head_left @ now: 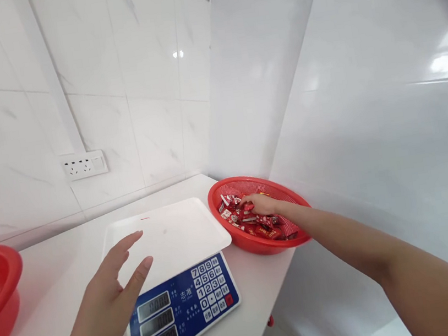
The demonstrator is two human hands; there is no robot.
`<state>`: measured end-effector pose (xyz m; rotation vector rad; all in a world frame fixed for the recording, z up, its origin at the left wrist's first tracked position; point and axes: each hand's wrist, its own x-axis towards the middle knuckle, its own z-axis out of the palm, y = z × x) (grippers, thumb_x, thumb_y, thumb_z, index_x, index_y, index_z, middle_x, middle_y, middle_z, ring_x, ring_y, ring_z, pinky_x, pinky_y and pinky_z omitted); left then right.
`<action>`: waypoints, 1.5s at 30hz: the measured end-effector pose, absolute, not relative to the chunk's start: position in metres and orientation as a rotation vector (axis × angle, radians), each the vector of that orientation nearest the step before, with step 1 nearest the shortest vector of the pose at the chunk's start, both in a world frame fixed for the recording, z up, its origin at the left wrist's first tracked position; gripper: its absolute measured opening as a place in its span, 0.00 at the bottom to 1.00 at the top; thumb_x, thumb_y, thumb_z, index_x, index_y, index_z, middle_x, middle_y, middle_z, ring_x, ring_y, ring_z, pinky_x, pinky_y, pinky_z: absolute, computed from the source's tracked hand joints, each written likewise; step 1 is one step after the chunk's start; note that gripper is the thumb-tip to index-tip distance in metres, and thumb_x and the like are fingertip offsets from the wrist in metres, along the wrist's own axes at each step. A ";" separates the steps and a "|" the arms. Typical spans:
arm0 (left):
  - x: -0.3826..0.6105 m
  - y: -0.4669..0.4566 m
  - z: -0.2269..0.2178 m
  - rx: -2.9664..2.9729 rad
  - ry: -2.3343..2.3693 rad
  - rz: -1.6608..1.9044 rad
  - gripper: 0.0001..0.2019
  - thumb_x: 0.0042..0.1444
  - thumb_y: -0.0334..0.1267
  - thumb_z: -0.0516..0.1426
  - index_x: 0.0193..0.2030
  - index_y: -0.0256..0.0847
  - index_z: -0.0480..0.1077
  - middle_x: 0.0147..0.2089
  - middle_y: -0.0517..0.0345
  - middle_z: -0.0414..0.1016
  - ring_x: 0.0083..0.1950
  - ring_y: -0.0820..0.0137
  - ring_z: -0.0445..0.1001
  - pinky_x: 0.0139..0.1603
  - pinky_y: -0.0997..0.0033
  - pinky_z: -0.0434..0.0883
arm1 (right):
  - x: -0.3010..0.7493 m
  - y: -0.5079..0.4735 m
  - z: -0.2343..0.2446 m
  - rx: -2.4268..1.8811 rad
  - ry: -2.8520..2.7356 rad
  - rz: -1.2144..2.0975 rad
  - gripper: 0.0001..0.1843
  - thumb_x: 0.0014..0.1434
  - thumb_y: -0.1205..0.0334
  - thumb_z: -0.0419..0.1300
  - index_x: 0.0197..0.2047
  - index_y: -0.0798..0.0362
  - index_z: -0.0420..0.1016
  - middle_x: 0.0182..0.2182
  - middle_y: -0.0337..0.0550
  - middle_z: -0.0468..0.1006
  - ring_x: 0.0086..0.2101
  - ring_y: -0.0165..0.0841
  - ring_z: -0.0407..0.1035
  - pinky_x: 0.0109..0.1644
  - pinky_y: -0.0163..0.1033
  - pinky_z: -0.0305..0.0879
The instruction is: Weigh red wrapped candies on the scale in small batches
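My left hand [115, 286] hovers over the near left part of a digital scale [189, 306], thumb and fingers apart and nothing between them. The scale has a bare white weighing pan [171, 236], a blue panel with number keys, and three small displays. Further right, my right hand [260, 204] reaches into a red plastic basket [260, 246]. Its fingers are curled down around a red-wrapped candy [248, 207], partly hidden by the hand. Several similar shiny red packets [268, 231], some with white print, lie loose in the basket under and around it.
A second red basket [2, 310] stands at the left edge, cut off by the frame. The white table [55, 269] meets a tiled wall with a power socket [84, 165]. A smooth pale panel [370, 142] rises close behind the right basket.
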<state>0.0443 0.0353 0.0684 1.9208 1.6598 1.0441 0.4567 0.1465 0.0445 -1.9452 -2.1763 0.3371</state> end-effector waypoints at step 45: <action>0.065 0.031 0.071 1.035 0.903 1.197 0.27 0.59 0.54 0.46 0.63 0.51 0.47 0.65 0.48 0.57 0.61 0.64 0.64 0.52 0.61 0.72 | 0.233 0.116 0.110 -1.027 -1.674 1.320 0.12 0.54 0.63 0.59 0.42 0.52 0.65 0.29 0.37 0.74 0.26 0.26 0.70 0.29 0.34 0.72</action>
